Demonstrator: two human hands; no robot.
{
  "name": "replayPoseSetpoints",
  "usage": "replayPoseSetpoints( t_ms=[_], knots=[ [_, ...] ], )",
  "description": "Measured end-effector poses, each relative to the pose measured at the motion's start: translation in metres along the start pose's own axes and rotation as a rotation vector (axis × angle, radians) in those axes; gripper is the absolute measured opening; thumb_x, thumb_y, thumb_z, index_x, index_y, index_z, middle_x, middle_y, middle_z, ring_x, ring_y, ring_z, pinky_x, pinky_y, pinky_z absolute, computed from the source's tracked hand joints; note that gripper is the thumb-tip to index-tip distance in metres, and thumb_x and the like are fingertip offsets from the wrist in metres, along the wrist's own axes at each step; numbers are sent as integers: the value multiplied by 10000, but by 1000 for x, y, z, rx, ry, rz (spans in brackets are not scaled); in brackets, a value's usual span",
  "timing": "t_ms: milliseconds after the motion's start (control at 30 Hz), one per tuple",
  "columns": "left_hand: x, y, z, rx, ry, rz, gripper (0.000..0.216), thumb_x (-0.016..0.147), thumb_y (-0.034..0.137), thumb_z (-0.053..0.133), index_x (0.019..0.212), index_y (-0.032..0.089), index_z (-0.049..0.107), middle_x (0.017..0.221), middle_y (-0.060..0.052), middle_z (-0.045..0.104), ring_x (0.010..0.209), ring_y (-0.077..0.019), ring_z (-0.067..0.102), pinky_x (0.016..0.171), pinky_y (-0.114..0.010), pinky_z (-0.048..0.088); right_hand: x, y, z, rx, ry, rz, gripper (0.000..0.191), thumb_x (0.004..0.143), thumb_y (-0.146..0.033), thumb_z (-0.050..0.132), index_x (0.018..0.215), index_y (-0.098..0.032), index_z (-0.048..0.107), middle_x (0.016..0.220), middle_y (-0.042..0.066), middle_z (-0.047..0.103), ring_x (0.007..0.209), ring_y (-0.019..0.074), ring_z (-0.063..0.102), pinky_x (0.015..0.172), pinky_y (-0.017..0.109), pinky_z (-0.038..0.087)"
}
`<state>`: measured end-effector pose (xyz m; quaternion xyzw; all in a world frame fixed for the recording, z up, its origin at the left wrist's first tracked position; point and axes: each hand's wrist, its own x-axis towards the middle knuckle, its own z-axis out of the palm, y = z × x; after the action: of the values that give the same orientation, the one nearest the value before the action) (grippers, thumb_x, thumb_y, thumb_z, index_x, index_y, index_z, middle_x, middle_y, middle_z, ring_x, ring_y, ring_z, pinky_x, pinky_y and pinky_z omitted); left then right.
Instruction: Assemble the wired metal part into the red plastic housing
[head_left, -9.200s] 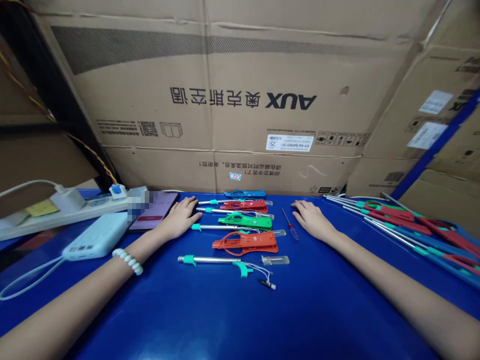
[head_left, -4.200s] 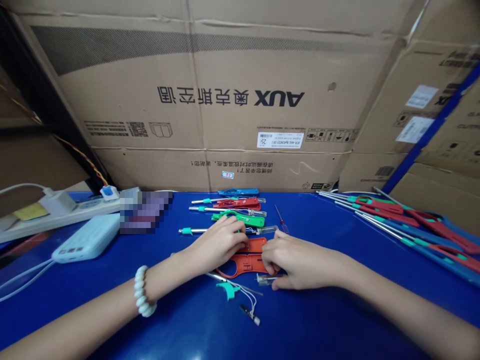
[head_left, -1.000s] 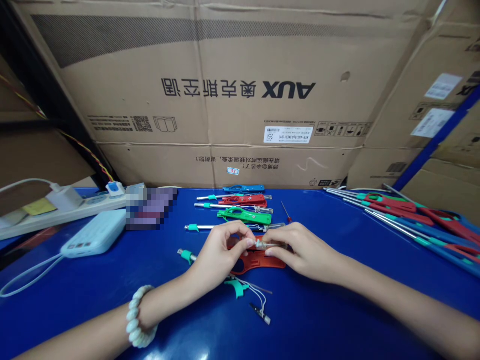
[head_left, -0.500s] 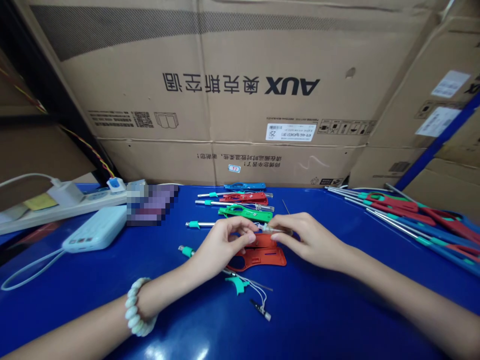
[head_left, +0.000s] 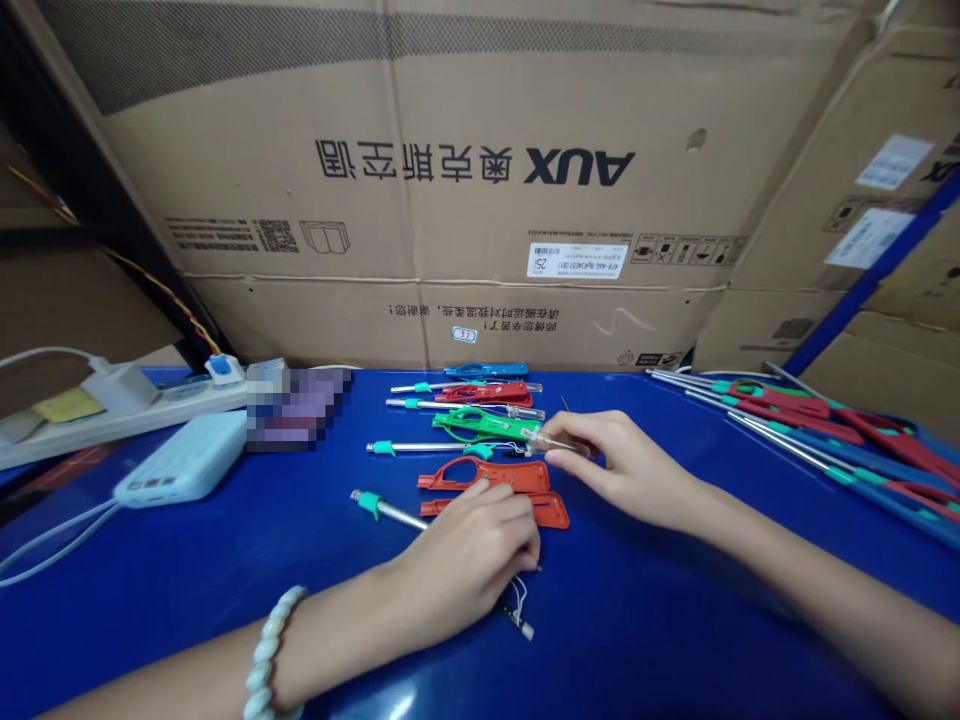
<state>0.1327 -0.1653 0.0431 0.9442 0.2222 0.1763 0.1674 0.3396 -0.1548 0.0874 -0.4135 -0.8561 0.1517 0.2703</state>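
My right hand [head_left: 619,460] pinches a clear plastic fuel tank [head_left: 551,443] between thumb and fingers, above the right end of a green lighter shell [head_left: 487,425]. A thin dark rod [head_left: 564,403] sticks up behind that hand. My left hand [head_left: 480,550] is bent downward, its fingers curled low over the table; what they grip is hidden. Partly beneath it lie an orange lighter shell half [head_left: 555,512] and a metal lighter tube [head_left: 405,516] with a teal collar. White wires with a small black-and-white part [head_left: 523,625] emerge below the fingers. Another orange shell half [head_left: 487,473] lies just beyond.
Red [head_left: 495,393] and blue [head_left: 487,371] lighter shells lie behind, with metal tubes alongside. Several lighters [head_left: 847,420] are piled at right. A light-blue power bank [head_left: 184,460] and a power strip [head_left: 187,390] sit left. A large cardboard box [head_left: 450,230] stands at the back.
My left hand has moved down and toward me, from beside the clear tank to the tube and wires. The right hand has kept the tank and shifted slightly.
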Motion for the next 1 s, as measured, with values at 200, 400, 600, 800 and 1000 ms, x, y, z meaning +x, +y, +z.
replayPoseSetpoints(
  t_ms=[200, 400, 600, 800, 1000],
  knots=[
    [5, -9, -7, -529, 179, -328, 119, 916, 203, 459, 827, 179, 534, 778, 4, 575, 725, -151, 523, 666, -249, 394, 2, 2, 0, -44, -185, 14, 145, 924, -178, 442, 803, -175, 522, 697, -11, 568, 611, 120, 476, 588, 236, 350],
    [6, -17, -4, -690, 287, -387, 163, 898, 303, 485, 821, 169, 536, 695, 17, 523, 627, -132, 469, 582, -232, 368, 2, 3, -1, -83, -323, 2, 138, 931, -215, 455, 814, -176, 517, 707, -14, 575, 609, 114, 488, 586, 237, 333],
    [7, -15, -4, -698, 297, -385, 148, 890, 282, 499, 820, 164, 556, 702, 16, 539, 618, -123, 476, 579, -225, 367, -1, 1, -1, -69, -375, -30, 173, 935, -255, 466, 786, -179, 510, 673, -25, 534, 591, 109, 465, 566, 231, 310],
    [8, -15, -3, -684, 267, -373, 134, 878, 250, 511, 808, 157, 576, 733, 4, 573, 648, -129, 498, 607, -230, 380, -1, 1, 1, -79, -375, -32, 203, 939, -269, 463, 756, -184, 476, 659, -32, 503, 590, 108, 444, 573, 234, 313],
    [7, -16, -2, -691, 263, -384, 143, 878, 265, 512, 813, 156, 578, 739, -1, 581, 659, -136, 511, 614, -237, 388, 1, 3, 2, -87, -365, -32, 185, 943, -267, 455, 782, -182, 491, 699, -17, 534, 620, 118, 474, 603, 242, 339]
  ],
)
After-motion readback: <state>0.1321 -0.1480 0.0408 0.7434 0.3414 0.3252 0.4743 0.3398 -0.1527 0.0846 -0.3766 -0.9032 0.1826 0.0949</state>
